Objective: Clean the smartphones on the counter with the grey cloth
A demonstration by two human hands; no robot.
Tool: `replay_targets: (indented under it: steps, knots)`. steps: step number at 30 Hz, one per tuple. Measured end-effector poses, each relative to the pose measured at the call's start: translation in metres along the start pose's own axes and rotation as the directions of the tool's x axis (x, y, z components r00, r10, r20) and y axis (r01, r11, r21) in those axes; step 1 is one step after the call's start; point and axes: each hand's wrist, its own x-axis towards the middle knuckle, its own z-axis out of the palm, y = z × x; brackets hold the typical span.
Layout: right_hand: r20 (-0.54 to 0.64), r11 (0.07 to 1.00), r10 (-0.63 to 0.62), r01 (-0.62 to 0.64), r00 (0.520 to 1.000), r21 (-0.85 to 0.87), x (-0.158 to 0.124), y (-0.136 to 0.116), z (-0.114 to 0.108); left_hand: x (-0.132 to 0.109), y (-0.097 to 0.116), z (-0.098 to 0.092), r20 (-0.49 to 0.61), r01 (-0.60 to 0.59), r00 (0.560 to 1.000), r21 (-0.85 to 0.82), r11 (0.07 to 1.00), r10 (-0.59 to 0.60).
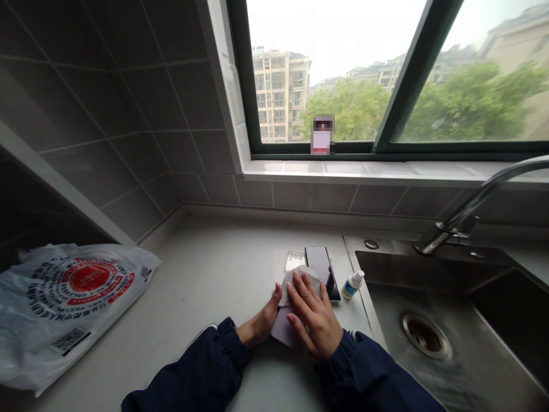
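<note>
Navy-sleeved right hand (314, 323) partly hides cloth (286, 297) near bottle (353, 285).

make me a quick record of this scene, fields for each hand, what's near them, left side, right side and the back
left hand: at the left edge of a flat lavender item, fingers mostly hidden
right hand: fingers spread over a pale cloth at the item's far end
beyond the hands: dark-edged phone, with a clear phone case to its left
between phone and sink: small white bottle
left side: printed plastic bag on the counter
right side: metal sink with a faucet
back: window above the counter
</note>
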Motion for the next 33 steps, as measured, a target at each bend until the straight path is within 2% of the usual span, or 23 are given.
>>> replay_targets:
  steps: [4, 11, 15, 19, 25, 28, 33]
  knots:
    - [0.036, 0.999, -0.046, 0.046, 0.998, 0.004, -0.001, -0.006, 0.001, 0.002, -0.001, -0.001, -0.043, -0.054, 0.998, -0.093, 0.994, 0.05]
    - [0.117, 0.986, -0.157, 0.151, 0.981, 0.065, -0.002, -0.013, 0.0, 0.003, 0.011, 0.01, -0.18, -0.044, 0.984, -0.18, 0.983, 0.011]
    - [0.098, 0.978, -0.18, 0.167, 0.979, 0.128, -0.002, -0.013, -0.003, 0.004, 0.02, 0.018, -0.266, -0.115, 0.963, -0.26, 0.959, 0.044]
    - [0.057, 0.975, -0.166, 0.155, 0.985, 0.156, -0.001, -0.011, -0.005, 0.005, 0.026, 0.02, -0.299, -0.139, 0.953, -0.311, 0.94, 0.042]
    - [-0.049, 0.986, -0.119, 0.123, 0.992, 0.11, 0.001, -0.007, -0.003, 0.006, 0.026, 0.017, -0.298, -0.177, 0.951, -0.317, 0.932, 0.08]
    - [-0.055, 0.989, -0.109, 0.114, 0.993, 0.092, 0.001, -0.001, -0.002, 0.005, 0.024, 0.014, -0.276, -0.17, 0.957, -0.304, 0.937, 0.084]
    - [-0.046, 0.997, 0.024, -0.021, 0.999, 0.071, -0.001, 0.013, 0.004, 0.002, 0.013, 0.009, -0.17, -0.098, 0.984, -0.231, 0.968, 0.059]
